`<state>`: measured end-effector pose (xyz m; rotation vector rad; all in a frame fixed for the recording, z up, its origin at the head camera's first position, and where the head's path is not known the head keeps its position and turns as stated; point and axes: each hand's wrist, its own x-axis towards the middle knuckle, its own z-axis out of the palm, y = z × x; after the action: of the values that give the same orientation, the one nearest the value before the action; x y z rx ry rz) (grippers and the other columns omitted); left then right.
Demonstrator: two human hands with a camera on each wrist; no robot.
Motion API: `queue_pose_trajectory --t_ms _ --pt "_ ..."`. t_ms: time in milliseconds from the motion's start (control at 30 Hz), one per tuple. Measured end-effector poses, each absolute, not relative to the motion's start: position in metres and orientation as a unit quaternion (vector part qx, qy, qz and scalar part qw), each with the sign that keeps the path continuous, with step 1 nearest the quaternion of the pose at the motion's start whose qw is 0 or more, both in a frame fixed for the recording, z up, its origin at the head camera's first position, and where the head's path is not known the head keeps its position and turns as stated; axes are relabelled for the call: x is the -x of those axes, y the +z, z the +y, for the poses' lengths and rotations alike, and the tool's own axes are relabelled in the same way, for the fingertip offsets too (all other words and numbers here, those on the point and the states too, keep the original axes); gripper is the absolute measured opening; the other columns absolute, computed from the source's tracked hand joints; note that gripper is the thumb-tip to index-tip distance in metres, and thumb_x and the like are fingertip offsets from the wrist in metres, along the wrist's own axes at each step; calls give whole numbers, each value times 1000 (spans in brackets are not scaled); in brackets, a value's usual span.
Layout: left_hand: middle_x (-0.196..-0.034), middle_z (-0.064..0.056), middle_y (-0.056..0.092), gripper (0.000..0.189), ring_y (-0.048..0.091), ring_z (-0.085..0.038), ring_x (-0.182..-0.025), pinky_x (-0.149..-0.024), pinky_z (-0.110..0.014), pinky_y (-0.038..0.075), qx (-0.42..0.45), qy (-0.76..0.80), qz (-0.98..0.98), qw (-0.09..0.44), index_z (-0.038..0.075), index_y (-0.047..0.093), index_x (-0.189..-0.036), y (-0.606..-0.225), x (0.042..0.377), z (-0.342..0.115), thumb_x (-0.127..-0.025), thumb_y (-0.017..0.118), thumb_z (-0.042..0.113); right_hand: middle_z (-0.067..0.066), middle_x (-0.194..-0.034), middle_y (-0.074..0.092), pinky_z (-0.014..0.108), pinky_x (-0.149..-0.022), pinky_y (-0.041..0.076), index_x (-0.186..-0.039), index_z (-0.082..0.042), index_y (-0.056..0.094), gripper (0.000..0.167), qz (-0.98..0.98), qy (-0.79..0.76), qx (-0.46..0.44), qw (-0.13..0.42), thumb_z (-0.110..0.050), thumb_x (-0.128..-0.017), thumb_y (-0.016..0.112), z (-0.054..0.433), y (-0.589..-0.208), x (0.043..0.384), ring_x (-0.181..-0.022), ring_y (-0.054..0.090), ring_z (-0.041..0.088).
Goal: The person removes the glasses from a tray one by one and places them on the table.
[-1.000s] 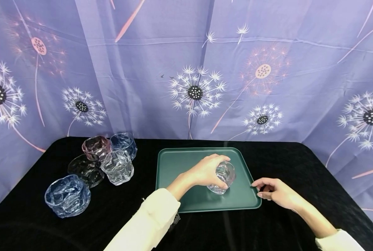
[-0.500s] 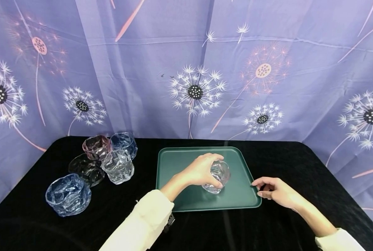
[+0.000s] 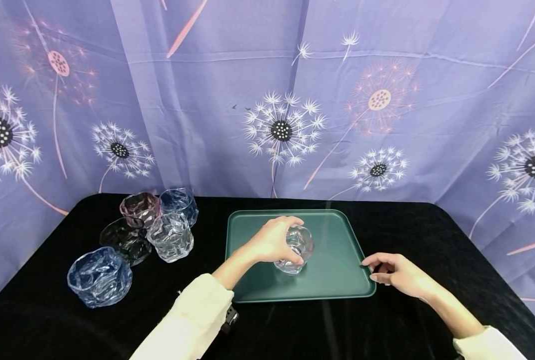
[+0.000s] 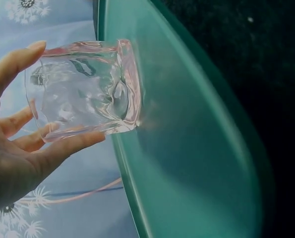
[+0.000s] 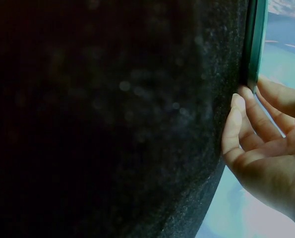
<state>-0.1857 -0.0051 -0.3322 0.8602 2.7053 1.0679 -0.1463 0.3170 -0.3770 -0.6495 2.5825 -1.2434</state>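
Observation:
In the head view my left hand [image 3: 272, 241] grips a clear, faintly pink drinking glass [image 3: 300, 243] with wavy sides. Thumb and fingers wrap its upper part from the left. The glass [image 4: 88, 91] is upright, and its base appears to touch the green tray [image 3: 335, 270] left of the tray's middle. At the tray's right edge, my right hand [image 3: 395, 274] has its thumb and index finger on the rim. From the right wrist camera, the right hand [image 5: 271, 124] pinches the tray's edge [image 5: 255, 44], one digit above the rim and others against its outer side.
Several wavy glasses stand at the left: a blue one [image 3: 100, 277] in front, a dark grey one [image 3: 125, 242], a clear one [image 3: 171, 237], a pink one [image 3: 140, 206] and another blue one [image 3: 179, 205]. A dandelion-patterned curtain [image 3: 204, 125] hangs behind the black table [image 3: 294, 330].
My left hand has moved left across the tray with the glass in its grip. The right hand has stayed at the tray's right rim.

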Motion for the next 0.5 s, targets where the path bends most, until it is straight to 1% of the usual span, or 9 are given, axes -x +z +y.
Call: queue_pose_trajectory --t_ms 167,500 --pt "-117 -10 56 72 50 -26 -106 -85 -38 43 -279 366 886 47 9 54 -123 -334 185 -15 -59 84 20 9 -86 54 26 -51 45 -105 5 59 23 873 -423 220 101 2 -82 61 317 -377 147 -61 50 6" --pt "-118 -10 56 72 51 -26 -105 -84 -40 44 -269 376 886 36 8 53 -123 -327 180 -36 -59 84 18 10 -86 54 26 -51 45 -105 6 59 23 871 -425 223 103 4 -82 60 317 -377 146 -61 50 6"
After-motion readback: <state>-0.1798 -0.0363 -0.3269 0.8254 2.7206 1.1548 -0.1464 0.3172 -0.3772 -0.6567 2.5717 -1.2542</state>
